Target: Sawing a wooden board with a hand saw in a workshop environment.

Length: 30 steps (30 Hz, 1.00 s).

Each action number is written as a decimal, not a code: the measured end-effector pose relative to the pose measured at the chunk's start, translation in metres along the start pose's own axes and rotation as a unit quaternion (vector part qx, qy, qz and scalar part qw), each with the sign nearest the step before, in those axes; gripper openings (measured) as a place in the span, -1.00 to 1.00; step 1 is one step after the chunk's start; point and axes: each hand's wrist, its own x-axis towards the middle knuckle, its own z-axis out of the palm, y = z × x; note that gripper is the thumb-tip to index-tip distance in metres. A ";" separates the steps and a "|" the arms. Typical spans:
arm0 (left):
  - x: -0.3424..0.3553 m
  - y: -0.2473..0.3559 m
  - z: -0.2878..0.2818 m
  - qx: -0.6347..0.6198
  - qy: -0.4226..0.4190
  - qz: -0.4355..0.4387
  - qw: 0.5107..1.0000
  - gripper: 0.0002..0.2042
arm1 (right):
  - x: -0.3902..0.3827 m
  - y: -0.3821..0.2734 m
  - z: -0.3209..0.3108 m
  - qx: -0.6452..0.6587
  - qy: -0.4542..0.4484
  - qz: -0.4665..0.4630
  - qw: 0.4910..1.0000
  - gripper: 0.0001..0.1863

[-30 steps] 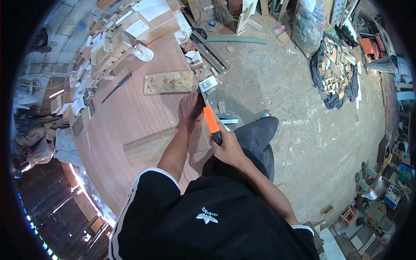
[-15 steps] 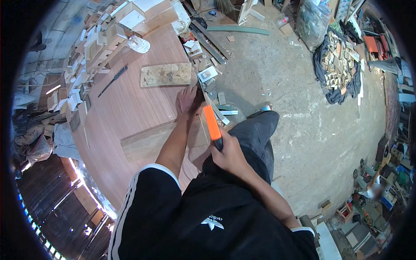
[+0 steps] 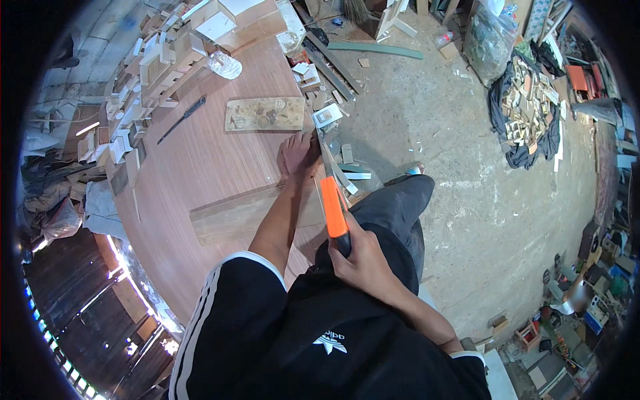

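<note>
My right hand is closed round the orange and black handle of a hand saw. The saw's thin blade runs away from me along the table's right edge, close beside my left hand. Palm down, my left hand presses at that edge with its fingers stretched forward; whatever lies beneath it is hidden. Under my left forearm, a flat wooden board lies across the wood-grained table. Just beyond my left fingers is a stained wooden block.
A dark slim tool and a clear plastic bottle rest on the table. Small wooden box-like pieces crowd its far left side. Offcuts lie beside the right edge. On the floor, a dark cloth holds many wood scraps.
My right hand has drawn the saw back toward my body, so more of its blade shows. The left hand stays at the table edge. The whole view has shifted slightly.
</note>
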 end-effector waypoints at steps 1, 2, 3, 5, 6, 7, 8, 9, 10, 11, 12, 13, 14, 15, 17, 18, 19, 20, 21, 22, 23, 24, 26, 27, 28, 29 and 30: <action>0.000 -0.001 0.000 0.000 0.000 0.001 1.000 -0.90 | 0.003 -0.002 0.001 -0.011 -0.011 -0.006 1.000 -0.63; 0.000 -0.003 -0.001 -0.001 0.013 0.012 1.000 -0.89 | 0.003 -0.003 0.002 -0.021 -0.021 -0.013 0.999 -0.63; 0.000 -0.004 -0.001 -0.003 0.026 0.023 0.999 -0.87 | -0.001 -0.002 0.002 -0.021 -0.020 -0.013 1.000 -0.63; 0.001 -0.004 -0.002 -0.011 -0.017 0.014 1.000 -0.85 | -0.006 -0.004 -0.002 -0.008 0.016 -0.033 0.999 -0.63; 0.001 -0.003 -0.002 -0.019 -0.063 0.004 0.998 -0.83 | -0.012 -0.010 -0.007 -0.009 0.017 -0.034 0.999 -0.63; -0.002 -0.003 -0.002 -0.020 -0.067 0.005 0.998 -0.83 | -0.022 -0.028 -0.012 0.009 -0.007 0.014 1.000 -0.64; -0.001 -0.004 -0.002 -0.023 -0.041 0.011 0.999 -0.83 | -0.028 -0.039 -0.014 0.026 -0.031 0.060 0.997 -0.64; -0.001 -0.004 -0.003 -0.025 -0.015 0.016 0.999 -0.83 | -0.029 -0.033 -0.009 0.027 -0.031 0.062 0.997 -0.64; 0.001 -0.007 0.001 -0.023 -0.012 0.015 1.000 -0.83 | -0.023 -0.021 -0.004 0.010 -0.001 0.020 1.000 -0.64; -0.002 -0.016 0.007 -0.014 -0.003 0.023 1.000 -0.84 | -0.016 -0.007 0.003 -0.005 0.025 -0.022 0.999 -0.64; -0.004 -0.018 0.011 -0.008 0.004 0.035 0.999 -0.84 | -0.001 0.010 0.008 -0.020 0.053 -0.045 0.997 -0.64; -0.001 -0.011 0.013 -0.015 0.003 0.041 0.999 -0.84 | 0.018 0.029 0.008 -0.037 0.087 -0.066 0.993 -0.64; 0.003 -0.006 0.014 -0.036 0.028 0.048 0.998 -0.84 | 0.035 0.048 0.007 -0.064 0.091 -0.101 0.989 -0.60; 0.003 -0.006 0.014 -0.054 0.053 0.051 0.996 -0.84 | 0.043 0.054 0.008 -0.064 0.091 -0.102 0.989 -0.60; -0.001 -0.013 0.015 -0.030 0.074 0.053 0.995 -0.84 | 0.052 0.051 0.012 -0.051 0.056 -0.085 0.993 -0.55; -0.002 -0.017 0.015 -0.010 0.093 0.057 0.994 -0.84 | 0.047 0.048 0.013 -0.048 0.047 -0.079 0.995 -0.54; -0.003 -0.014 0.010 -0.011 0.092 0.055 0.994 -0.84 | 0.040 0.043 0.013 -0.049 0.045 -0.078 0.995 -0.54; -0.003 -0.006 -0.001 -0.026 0.045 0.036 0.998 -0.84 | 0.028 0.035 0.012 -0.041 0.051 -0.066 0.996 -0.54; -0.001 0.000 -0.008 -0.041 -0.002 0.017 0.999 -0.84 | 0.019 0.026 0.010 -0.034 0.058 -0.055 0.996 -0.55; -0.001 0.002 -0.010 -0.043 -0.004 0.016 0.999 -0.84 | 0.008 0.013 0.006 -0.016 0.040 -0.009 0.999 -0.56; 0.000 -0.001 -0.008 -0.027 -0.009 0.000 1.000 -0.84 | 0.008 0.012 0.007 -0.016 0.036 -0.009 0.999 -0.56; -0.001 -0.004 -0.008 -0.011 -0.014 -0.015 1.000 -0.84 | 0.008 0.013 0.008 -0.013 0.045 -0.026 0.999 -0.58; 0.000 -0.002 -0.009 -0.005 -0.019 -0.020 1.000 -0.84 | 0.021 0.029 0.010 -0.032 0.088 -0.070 0.993 -0.64; 0.001 -0.001 -0.009 0.002 -0.023 -0.024 0.999 -0.84 | 0.036 0.041 0.009 -0.031 0.089 -0.070 0.993 -0.64; 0.002 0.002 -0.003 -0.002 -0.023 -0.020 1.000 -0.84 | 0.052 0.051 0.004 -0.042 0.064 -0.042 0.996 -0.65; -0.001 -0.003 0.001 -0.015 0.001 -0.021 1.000 -0.84 | 0.061 0.053 0.003 -0.051 0.031 -0.017 0.998 -0.65; -0.002 -0.007 0.005 -0.028 0.026 -0.021 0.999 -0.83 | 0.063 0.053 0.002 -0.051 0.030 -0.020 0.998 -0.65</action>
